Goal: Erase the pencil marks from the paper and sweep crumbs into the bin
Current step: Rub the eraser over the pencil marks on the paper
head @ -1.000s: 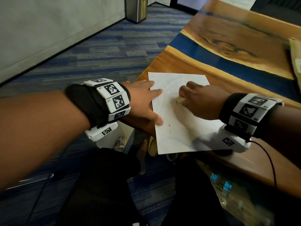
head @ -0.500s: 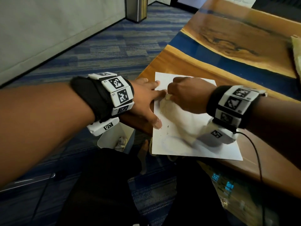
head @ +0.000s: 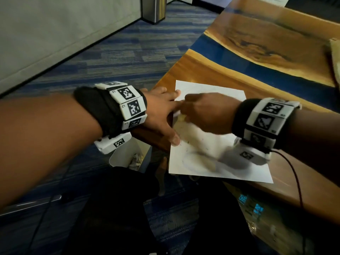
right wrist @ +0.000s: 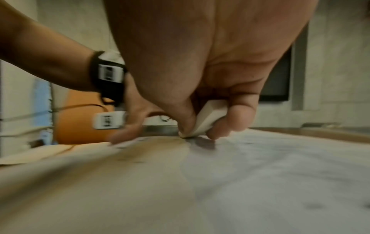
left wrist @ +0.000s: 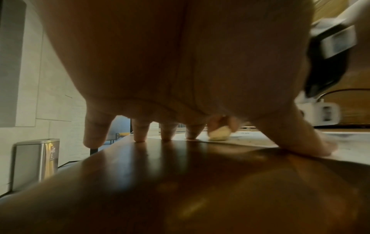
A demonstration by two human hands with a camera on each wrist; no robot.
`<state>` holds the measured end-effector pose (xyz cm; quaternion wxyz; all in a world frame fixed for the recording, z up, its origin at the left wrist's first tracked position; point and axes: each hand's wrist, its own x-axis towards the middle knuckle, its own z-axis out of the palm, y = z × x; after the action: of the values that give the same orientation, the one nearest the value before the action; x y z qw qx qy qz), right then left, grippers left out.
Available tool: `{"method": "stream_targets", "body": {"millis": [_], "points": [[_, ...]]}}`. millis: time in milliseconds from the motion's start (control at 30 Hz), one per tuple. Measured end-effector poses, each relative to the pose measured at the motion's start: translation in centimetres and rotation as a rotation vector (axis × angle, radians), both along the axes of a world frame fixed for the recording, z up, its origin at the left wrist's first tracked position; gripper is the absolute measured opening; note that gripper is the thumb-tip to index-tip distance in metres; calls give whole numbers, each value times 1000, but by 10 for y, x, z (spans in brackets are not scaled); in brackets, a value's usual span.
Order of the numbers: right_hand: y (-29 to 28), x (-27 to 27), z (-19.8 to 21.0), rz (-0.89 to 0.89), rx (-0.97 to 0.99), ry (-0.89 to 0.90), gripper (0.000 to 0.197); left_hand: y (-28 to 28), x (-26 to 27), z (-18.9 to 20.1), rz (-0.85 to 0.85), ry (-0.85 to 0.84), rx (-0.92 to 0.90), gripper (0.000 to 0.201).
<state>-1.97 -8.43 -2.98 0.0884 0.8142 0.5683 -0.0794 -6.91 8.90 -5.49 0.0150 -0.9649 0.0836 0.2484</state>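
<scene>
A white sheet of paper with faint pencil curves and dark crumbs lies at the near corner of the wooden table. My left hand lies flat with spread fingers, thumb and forefinger pressing the sheet's left edge. My right hand pinches a pale eraser and rubs its tip on the paper close to the left fingers. The same eraser shows in the left wrist view just past the left hand's fingertips. A small white bin with crumpled paper stands on the floor under the left wrist.
A steel trash can stands far off by the wall on the blue carpet. A blue resin strip crosses the table beyond the paper. A black cable trails from the right wrist over the table's near edge.
My right hand with the eraser has moved left across the paper, from mid-sheet up against the left hand's fingers. The sheet has turned slightly. The left hand keeps pressing its edge.
</scene>
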Motion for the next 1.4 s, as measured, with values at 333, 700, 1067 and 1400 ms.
{"method": "stream_targets", "body": {"millis": [333, 700, 1067, 1400], "points": [[2, 10, 1, -68, -4, 1, 35, 0, -1, 2, 6, 6, 29, 134], [-5, 12, 0, -72, -1, -54, 34, -2, -2, 3, -10, 10, 44, 133], [-8, -4, -3, 29, -11, -14, 32, -5, -4, 9, -3, 20, 62, 135], [-7, -2, -3, 27, -6, -5, 30, -3, 0, 10, 4, 64, 40, 135]]}}
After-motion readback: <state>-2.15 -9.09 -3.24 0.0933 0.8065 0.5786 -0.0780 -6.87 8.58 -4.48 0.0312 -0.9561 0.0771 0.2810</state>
